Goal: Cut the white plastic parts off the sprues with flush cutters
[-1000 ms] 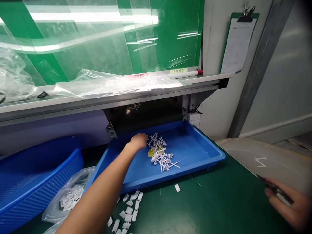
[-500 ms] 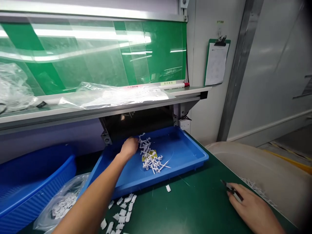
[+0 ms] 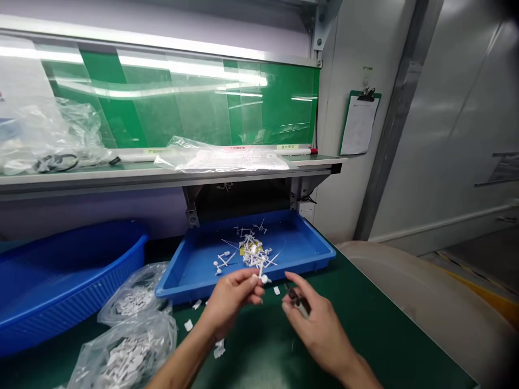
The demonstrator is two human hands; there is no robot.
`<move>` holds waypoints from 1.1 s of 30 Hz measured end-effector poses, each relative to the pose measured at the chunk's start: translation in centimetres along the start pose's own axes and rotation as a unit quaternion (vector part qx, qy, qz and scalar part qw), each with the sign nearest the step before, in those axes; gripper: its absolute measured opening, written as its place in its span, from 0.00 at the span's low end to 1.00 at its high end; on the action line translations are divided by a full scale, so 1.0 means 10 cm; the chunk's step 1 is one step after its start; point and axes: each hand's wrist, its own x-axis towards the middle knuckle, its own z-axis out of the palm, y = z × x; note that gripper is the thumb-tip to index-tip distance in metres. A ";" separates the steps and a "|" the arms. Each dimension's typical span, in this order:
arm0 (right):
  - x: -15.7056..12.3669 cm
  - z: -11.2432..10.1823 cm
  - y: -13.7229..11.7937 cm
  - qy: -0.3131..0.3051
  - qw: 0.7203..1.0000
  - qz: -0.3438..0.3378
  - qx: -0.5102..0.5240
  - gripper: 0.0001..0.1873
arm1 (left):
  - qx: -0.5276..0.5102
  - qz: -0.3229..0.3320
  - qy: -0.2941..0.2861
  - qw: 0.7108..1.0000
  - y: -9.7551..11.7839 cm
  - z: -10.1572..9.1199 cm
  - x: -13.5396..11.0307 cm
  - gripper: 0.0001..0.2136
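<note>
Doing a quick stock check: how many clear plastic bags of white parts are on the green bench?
2. One bag lies just left of the blue tray; the other bag lies in front of it, cut off by the view's lower edge, so more could be out of sight.

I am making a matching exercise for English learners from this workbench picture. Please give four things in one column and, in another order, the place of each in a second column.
Things:
1. clipboard
2. white plastic runners
3. clear plastic bags of small white pieces
4. small dark tool

Places:
A. in the person's right hand
B. on the green bench, left of the tray
C. on the wall
D. in the shallow blue tray

Right pairs: 1-C, 2-D, 3-B, 4-A
</note>
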 end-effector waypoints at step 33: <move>-0.33 0.48 0.22 -0.127 0.953 0.010 -0.274 0.04 | 0.233 0.219 -0.055 0.946 -0.65 -0.08 -0.67 0.11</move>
